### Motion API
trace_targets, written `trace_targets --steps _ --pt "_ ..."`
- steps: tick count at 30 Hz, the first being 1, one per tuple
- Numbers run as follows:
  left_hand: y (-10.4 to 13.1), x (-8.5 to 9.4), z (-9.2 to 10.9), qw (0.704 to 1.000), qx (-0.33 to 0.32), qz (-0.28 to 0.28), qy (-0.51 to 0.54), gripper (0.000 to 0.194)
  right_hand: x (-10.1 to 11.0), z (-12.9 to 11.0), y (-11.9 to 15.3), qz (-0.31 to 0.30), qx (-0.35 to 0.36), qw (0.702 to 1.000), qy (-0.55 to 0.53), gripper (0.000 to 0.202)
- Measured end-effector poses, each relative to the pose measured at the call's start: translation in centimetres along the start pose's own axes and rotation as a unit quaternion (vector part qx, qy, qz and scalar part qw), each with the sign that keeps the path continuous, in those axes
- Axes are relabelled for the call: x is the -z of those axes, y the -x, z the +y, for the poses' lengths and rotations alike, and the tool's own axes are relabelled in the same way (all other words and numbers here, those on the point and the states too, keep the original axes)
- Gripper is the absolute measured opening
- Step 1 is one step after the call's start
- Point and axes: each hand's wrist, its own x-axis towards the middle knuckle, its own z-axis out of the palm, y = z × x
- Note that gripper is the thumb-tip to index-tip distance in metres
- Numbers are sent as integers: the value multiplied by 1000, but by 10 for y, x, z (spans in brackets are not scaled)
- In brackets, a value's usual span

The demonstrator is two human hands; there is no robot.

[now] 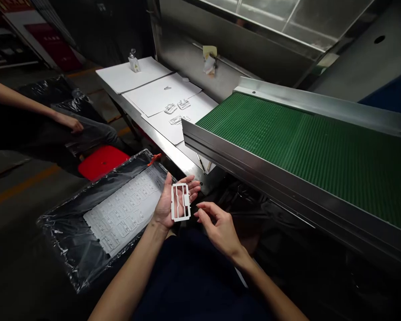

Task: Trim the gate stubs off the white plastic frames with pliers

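My left hand (163, 207) is turned palm up with its fingers spread. A white rectangular frame (173, 203) with long slots and thin inner bars lies on it, held across the palm and fingers. Just right of the frame is my right hand (218, 225), its thumb and forefinger brought together in a pinch. Whether anything small sits between those fingertips is too hard to see. Left of my hands, a bin lined with black plastic (67, 223) contains a pale tray (138, 218) bearing rows of similar flat parts.
A green ribbed conveyor (270, 129) with metal side rails runs at the right. Beyond the bin, a metal table with white sheets (147, 96) bears several loose parts (183, 104) and a small bottle (133, 62). Another person's hand (70, 122) is near a red stool (103, 161).
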Motion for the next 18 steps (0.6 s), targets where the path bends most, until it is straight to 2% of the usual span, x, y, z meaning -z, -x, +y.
trace_targets --steps 5,12,15,18 --pt "4 4 -1 1000 -5 -1 14 67 6 10 1 -11 -20 1000 10 22" --pt "2 6 1 1000 13 -1 3 64 21 32 -12 22 -37 994 101 24" --pt "2 7 4 1000 16 -9 -1 55 34 21 -16 35 -23 992 121 24" --pt "1 9 3 1000 15 -20 -1 47 66 -12 -8 55 14 986 158 22"
